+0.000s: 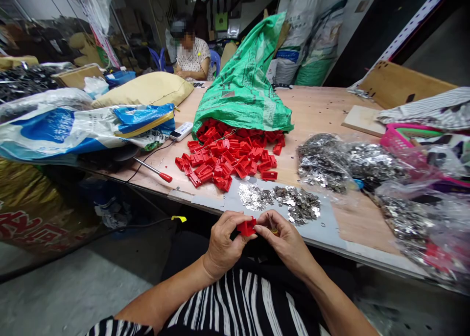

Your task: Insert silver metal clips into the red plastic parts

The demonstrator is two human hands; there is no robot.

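My left hand (226, 243) grips a small red plastic housing (246, 227) between thumb and fingers, just off the table's front edge. At the housing's right side, my right hand (282, 235) is closed in a pinch with its fingertips against it; whatever lies between them is too small to make out. Beyond my hands, two heaps of small flat metal pieces, one bright (254, 197) and one darker (299, 204), lie on a grey sheet (326, 223). A pile of similar red housings (227, 157) spills from a green woven sack (242, 91).
Clear bags of metal pieces (325, 162) and a pink basket (398, 142) stand to the right. At left are a red-tipped lever (165, 177), a white handheld device (181, 131) and a blue-and-white sack (66, 130). Another person (193, 52) sits across the table.
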